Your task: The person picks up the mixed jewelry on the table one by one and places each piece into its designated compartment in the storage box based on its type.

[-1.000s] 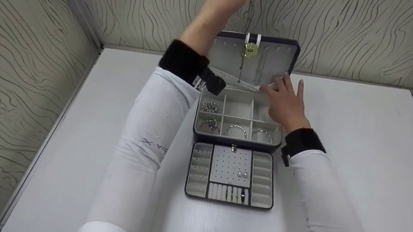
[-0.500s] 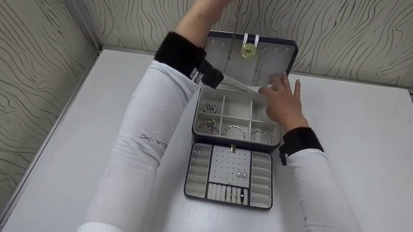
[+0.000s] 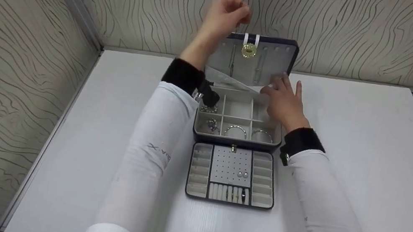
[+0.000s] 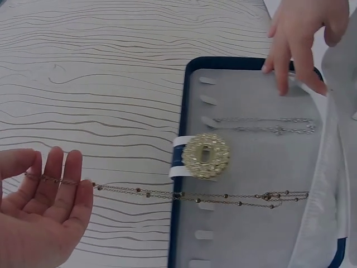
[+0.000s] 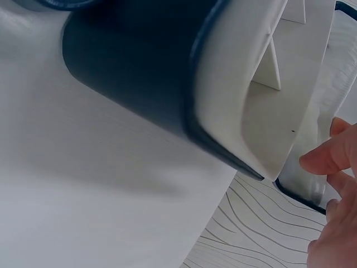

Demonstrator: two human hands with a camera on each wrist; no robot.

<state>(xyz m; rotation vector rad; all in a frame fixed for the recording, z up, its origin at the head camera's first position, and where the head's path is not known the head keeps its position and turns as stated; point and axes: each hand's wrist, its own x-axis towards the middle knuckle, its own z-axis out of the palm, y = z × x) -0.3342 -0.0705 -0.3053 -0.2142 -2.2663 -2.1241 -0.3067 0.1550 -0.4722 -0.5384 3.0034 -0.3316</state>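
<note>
Above the raised lid [image 3: 279, 63] of a dark blue jewelry box, my left hand [image 3: 226, 15] pinches a fine beaded chain necklace [image 4: 226, 196]. The chain drapes over the lid's top edge, and its lower end hangs down the grey lining near the pocket. At the lid's lower right, my right hand [image 3: 286, 104] draws the light cloth pocket [image 4: 321, 206] away from the lining, its other fingers spread against the lid. A silver chain [image 4: 279, 128] hangs from one lid hook. Between the two chains, a round gold clasp [image 4: 205, 156] sits on the lid's strap.
Below the lid, the box's compartments [image 3: 238, 107] hold bracelets and bangles. In front lies a tray [image 3: 233, 164] with pearl earrings, ring slots and small side sections. A wood-patterned wall [image 3: 356, 36] stands close behind the lid. White table [image 3: 360, 160] surrounds the box.
My left hand has come down from the top of the view to just above the lid, lowering the necklace across the lining. My right hand stays at the pocket.
</note>
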